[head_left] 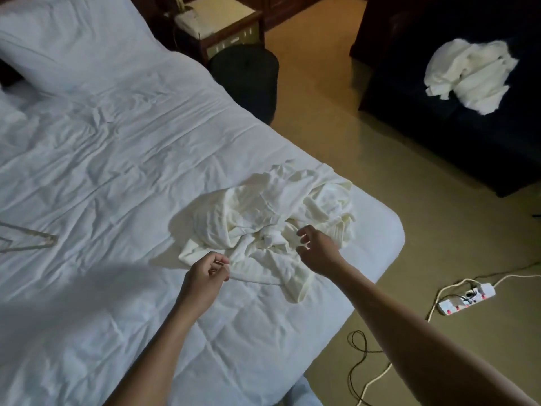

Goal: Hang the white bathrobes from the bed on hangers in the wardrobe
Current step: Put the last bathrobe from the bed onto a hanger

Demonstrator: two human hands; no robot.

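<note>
The white bathrobe [272, 221] lies in a soft, crumpled heap by the rounded foot corner of the bed [117, 159], close to the edge. The left hand [206, 272] is at its hem with fingers curled; I cannot tell whether they pinch cloth. The right hand [317, 250] hovers above, fingers loosely spread. Open floor [336, 136] lies beyond.

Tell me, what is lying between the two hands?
The crumpled white bathrobe lies between the left hand and the right hand, on the bed, as the head view shows.
</note>
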